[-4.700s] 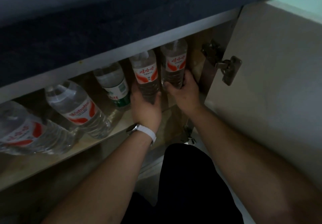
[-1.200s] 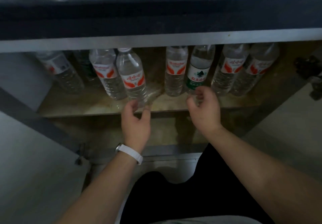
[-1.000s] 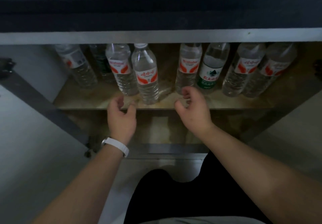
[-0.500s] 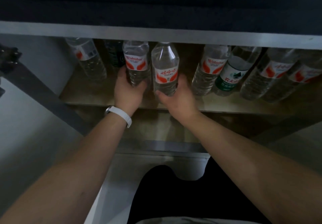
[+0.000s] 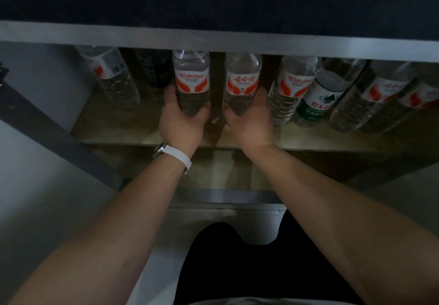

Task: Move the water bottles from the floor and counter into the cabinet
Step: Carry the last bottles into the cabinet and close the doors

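Observation:
Several clear water bottles stand in a row on the cabinet shelf (image 5: 114, 133). My left hand (image 5: 181, 120), with a white watch strap on its wrist, grips the base of a red-labelled bottle (image 5: 191, 79). My right hand (image 5: 249, 120) grips the base of the red-labelled bottle (image 5: 242, 80) beside it. Both bottles stand upright, a dark gap between them. To the right stand another red-labelled bottle (image 5: 293, 88), a green-labelled bottle (image 5: 320, 95) and two more red-labelled ones (image 5: 377, 95). At the far left another bottle (image 5: 111, 76) leans.
The dark counter edge (image 5: 213, 41) overhangs the shelf and hides the bottle caps. An open cabinet door (image 5: 28, 162) stands at the left, another door (image 5: 413, 186) at the right. A dark bottle (image 5: 155, 72) stands behind the left ones. My dark-clothed knee (image 5: 237, 257) is below.
Both hands reached forward from the shelf's front edge and took hold of the two middle bottles, pushing them deeper onto the shelf. The view has tilted slightly.

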